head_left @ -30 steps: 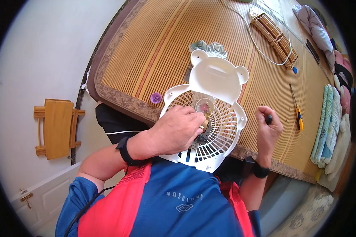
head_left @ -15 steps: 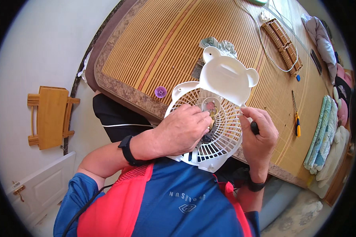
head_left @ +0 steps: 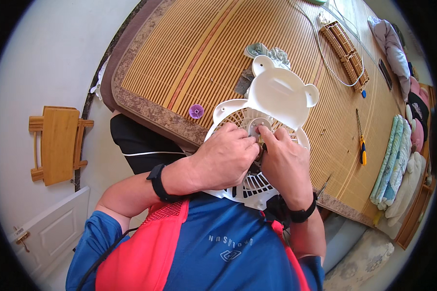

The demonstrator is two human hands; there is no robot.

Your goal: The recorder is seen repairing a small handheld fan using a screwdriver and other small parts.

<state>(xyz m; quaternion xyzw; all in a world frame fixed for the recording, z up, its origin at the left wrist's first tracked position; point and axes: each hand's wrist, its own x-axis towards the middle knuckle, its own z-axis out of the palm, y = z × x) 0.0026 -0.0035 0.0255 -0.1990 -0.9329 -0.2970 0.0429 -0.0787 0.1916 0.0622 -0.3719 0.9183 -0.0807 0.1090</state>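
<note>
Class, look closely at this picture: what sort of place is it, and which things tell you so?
Probably a bedroom in a home: a wide slatted mat, of a kind often laid on beds, folded quilts towards its right side, and a wooden stool off to the left.

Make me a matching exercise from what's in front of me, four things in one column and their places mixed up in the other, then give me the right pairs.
Things
1. Purple round plastic piece
2. Yellow-handled screwdriver
3. Wooden stool
4. Left hand

Places
A. Over the white bear-shaped slotted cover
B. Off the slatted mat, at the far left
C. On the mat, just left of the cover
D. On the mat, beside the folded green fabric

Pairs: 1-C, 2-D, 3-B, 4-A
</note>
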